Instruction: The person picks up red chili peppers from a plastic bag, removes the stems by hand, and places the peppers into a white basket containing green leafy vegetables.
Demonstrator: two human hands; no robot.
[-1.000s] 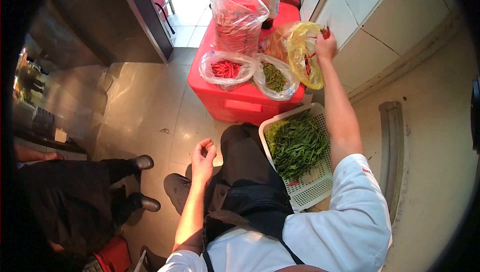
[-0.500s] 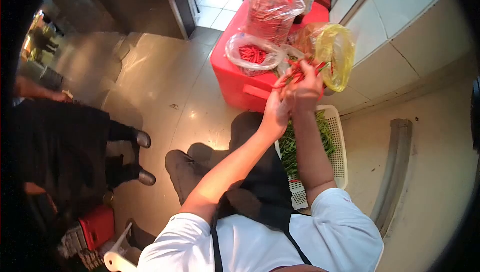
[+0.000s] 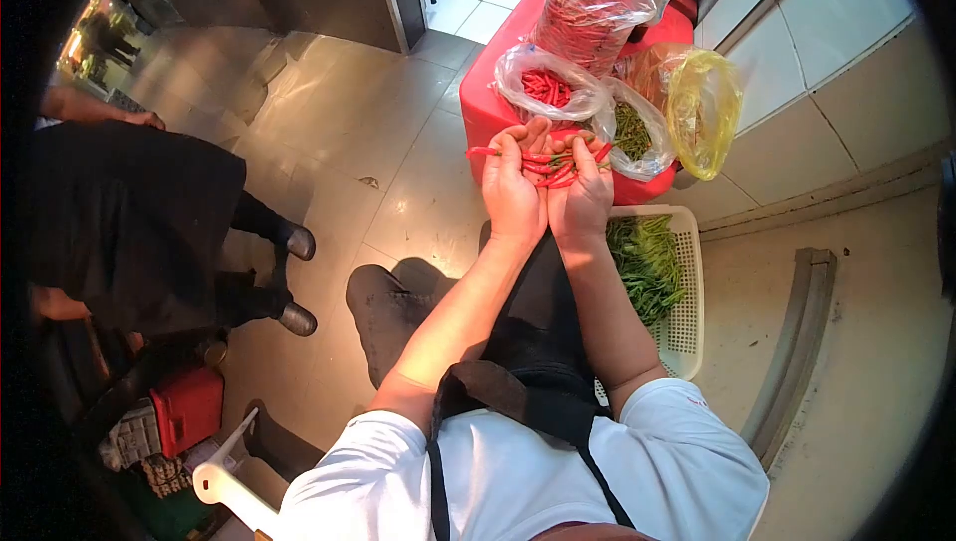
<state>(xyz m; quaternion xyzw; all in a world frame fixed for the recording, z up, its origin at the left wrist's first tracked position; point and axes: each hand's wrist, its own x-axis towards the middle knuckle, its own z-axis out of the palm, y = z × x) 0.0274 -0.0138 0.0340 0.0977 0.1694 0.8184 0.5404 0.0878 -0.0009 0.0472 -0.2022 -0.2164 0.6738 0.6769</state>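
My left hand (image 3: 511,194) and my right hand (image 3: 581,200) sit side by side, palms up and cupped, cradling several red chillies (image 3: 554,170) between them. Both thumbs lie over the chillies, and some green stems show. Just beyond my fingers, a clear plastic bag (image 3: 588,101) of red chillies stands open on a red box (image 3: 480,98). Right of it is another open clear bag (image 3: 652,164) holding small green bits, perhaps stems. Below my right forearm, a white perforated basket (image 3: 689,327) holds long green chillies (image 3: 649,277).
A large clear bag (image 3: 593,13) of reddish contents and an open yellow bag (image 3: 705,108) stand on the box. The tiled wall (image 3: 846,113) is at right. Another person in a black apron (image 3: 149,212) sits at left, near a red container (image 3: 187,409).
My hands were overlapping with the right one blurred above the left; now they lie side by side, palms up, with the chillies spread across them. The view has shifted slightly.
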